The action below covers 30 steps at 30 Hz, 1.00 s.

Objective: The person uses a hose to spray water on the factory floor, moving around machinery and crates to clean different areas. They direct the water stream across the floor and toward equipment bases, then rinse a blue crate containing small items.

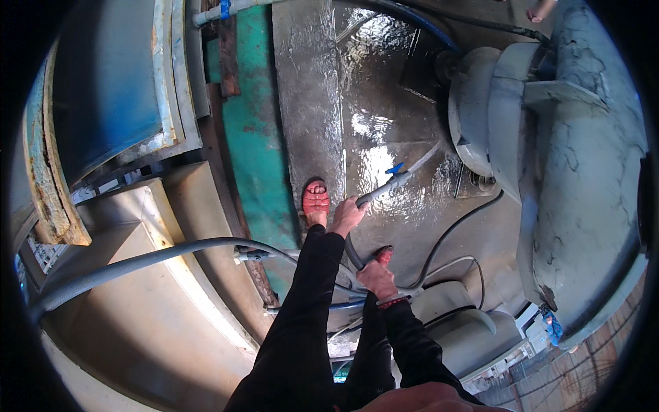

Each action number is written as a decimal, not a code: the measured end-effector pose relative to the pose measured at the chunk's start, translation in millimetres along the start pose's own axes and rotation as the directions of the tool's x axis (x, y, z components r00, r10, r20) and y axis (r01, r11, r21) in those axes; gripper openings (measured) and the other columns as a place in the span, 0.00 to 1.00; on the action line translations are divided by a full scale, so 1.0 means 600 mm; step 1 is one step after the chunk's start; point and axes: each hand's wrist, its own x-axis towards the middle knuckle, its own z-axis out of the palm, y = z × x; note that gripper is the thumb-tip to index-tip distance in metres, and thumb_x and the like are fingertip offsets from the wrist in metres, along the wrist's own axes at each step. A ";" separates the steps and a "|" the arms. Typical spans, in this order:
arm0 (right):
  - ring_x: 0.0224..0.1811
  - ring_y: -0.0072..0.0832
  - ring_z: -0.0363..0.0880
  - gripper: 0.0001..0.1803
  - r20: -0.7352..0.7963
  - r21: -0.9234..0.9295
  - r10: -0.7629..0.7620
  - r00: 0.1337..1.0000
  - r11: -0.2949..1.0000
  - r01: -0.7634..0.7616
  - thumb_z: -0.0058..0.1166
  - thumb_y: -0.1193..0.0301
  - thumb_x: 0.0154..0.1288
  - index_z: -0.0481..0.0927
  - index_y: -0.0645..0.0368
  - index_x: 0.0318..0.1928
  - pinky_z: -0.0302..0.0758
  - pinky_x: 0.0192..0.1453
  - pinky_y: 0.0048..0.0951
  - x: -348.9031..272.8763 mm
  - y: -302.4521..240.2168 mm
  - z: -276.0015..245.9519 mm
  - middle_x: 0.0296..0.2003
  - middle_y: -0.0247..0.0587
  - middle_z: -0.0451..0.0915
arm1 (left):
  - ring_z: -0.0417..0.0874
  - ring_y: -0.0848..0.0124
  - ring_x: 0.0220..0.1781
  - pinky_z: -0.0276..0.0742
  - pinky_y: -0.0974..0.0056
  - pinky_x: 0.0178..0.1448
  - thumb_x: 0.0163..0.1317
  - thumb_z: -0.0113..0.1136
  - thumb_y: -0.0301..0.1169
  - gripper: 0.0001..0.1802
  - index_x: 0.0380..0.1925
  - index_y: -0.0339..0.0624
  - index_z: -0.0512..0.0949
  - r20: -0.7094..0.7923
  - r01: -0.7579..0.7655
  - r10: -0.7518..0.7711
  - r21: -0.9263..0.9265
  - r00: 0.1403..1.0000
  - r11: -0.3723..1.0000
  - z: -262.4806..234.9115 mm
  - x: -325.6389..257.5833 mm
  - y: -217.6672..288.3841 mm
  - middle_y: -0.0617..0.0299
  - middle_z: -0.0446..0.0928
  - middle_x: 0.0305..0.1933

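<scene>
Nearest me, the person's right hand [377, 280], a band at its wrist, is curled around the grey hose [353, 253]; the left hand [347, 217] grips it farther along, beside the red sandal [316, 197]. Beyond sits a blue valve handle [395, 168], then water [424, 158] spurting over the wet floor [377, 127] toward a big grey machine [583, 172].

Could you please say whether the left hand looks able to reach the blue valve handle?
Probably yes: the left hand grips the grey hose close behind the blue valve handle, and nothing visible blocks it.
</scene>
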 end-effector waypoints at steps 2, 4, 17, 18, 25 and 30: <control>0.45 0.47 0.80 0.17 0.013 0.009 -0.022 1.000 1.000 0.022 0.47 0.63 0.54 0.83 0.60 0.37 0.74 0.53 0.40 -0.002 -0.001 0.008 0.38 0.54 0.81 | 0.81 0.52 0.35 0.73 0.54 0.38 0.54 0.60 0.47 0.21 0.34 0.39 0.77 0.006 -0.027 0.027 -0.022 1.000 0.999 -0.005 -0.005 -0.016 0.46 0.79 0.30; 0.45 0.48 0.80 0.17 0.039 0.001 -0.044 0.998 0.999 0.044 0.47 0.63 0.54 0.83 0.60 0.36 0.74 0.52 0.41 -0.004 -0.001 0.016 0.38 0.55 0.81 | 0.81 0.53 0.36 0.73 0.55 0.39 0.51 0.63 0.46 0.21 0.34 0.38 0.77 0.007 -0.050 0.050 0.019 0.999 0.999 -0.016 -0.013 -0.028 0.48 0.79 0.30; 0.49 0.47 0.78 0.17 0.004 -0.038 -0.129 0.992 0.991 0.129 0.48 0.64 0.52 0.83 0.57 0.39 0.73 0.53 0.40 -0.046 -0.057 -0.023 0.41 0.54 0.80 | 0.80 0.68 0.30 0.75 0.62 0.34 0.50 0.66 0.33 0.17 0.40 0.42 0.77 -0.336 0.062 -0.202 -0.385 0.920 0.921 -0.130 -0.074 -0.030 0.58 0.79 0.29; 0.49 0.46 0.78 0.17 0.007 -0.049 -0.123 0.992 0.991 0.123 0.48 0.64 0.52 0.83 0.57 0.39 0.73 0.53 0.40 -0.051 -0.067 -0.034 0.41 0.54 0.80 | 0.80 0.70 0.29 0.75 0.63 0.32 0.50 0.66 0.32 0.16 0.40 0.42 0.77 -0.287 0.096 -0.245 -0.451 0.926 0.888 -0.148 -0.078 -0.021 0.59 0.79 0.28; 0.47 0.45 0.79 0.18 -0.062 -0.018 -0.197 0.978 0.980 0.196 0.49 0.62 0.52 0.83 0.56 0.40 0.73 0.53 0.40 -0.100 -0.109 -0.114 0.42 0.51 0.80 | 0.72 0.73 0.19 0.67 0.65 0.19 0.54 0.63 0.26 0.11 0.38 0.42 0.75 -0.277 0.053 -0.258 -0.579 0.926 0.814 -0.249 -0.088 0.069 0.63 0.72 0.24; 0.48 0.46 0.79 0.20 -0.152 -0.029 -0.190 0.970 0.982 0.187 0.50 0.58 0.53 0.83 0.58 0.40 0.74 0.52 0.41 -0.128 -0.112 -0.164 0.41 0.53 0.80 | 0.59 0.80 0.12 0.56 0.72 0.12 0.58 0.59 0.23 0.13 0.37 0.46 0.64 -0.189 -0.002 -0.259 -0.810 0.947 0.586 -0.292 -0.105 0.139 0.70 0.59 0.18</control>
